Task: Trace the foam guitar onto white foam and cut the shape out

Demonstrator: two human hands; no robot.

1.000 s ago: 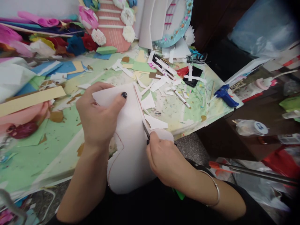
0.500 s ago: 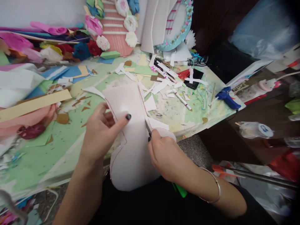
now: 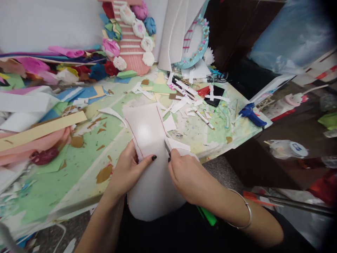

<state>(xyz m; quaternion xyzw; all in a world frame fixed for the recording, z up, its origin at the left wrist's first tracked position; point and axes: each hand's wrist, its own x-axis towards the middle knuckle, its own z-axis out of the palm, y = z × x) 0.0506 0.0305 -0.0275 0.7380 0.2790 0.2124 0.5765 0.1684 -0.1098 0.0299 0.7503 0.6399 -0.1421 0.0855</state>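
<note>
A white sheet of board or foam (image 3: 147, 126), with a curved red-brown outline drawn near both long edges, spans from the table edge to my lap. My left hand (image 3: 131, 167) grips its left edge, thumb flat on top and fingers underneath. On the right side, my right hand (image 3: 185, 172) is closed around a craft knife (image 3: 167, 147). Only its dark blade shows, at the drawn line; my fingers hide the grip. A bright green piece (image 3: 207, 215) shows below my right wrist; I cannot tell whether it belongs to the knife. A partly cut white strip (image 3: 179, 144) sticks out beside the blade.
White offcuts (image 3: 180, 104), markers (image 3: 203, 117) and a black phone (image 3: 214, 96) lie beyond the sheet. A blue glue gun (image 3: 252, 114) rests at the right corner. Coloured paper (image 3: 34, 68) is heaped left. A flower-covered pink piece (image 3: 131, 45) stands behind.
My left hand has slid down the sheet's left edge, nearer to me. The blade stays at about the same place on the right edge. The camera view has shifted slightly.
</note>
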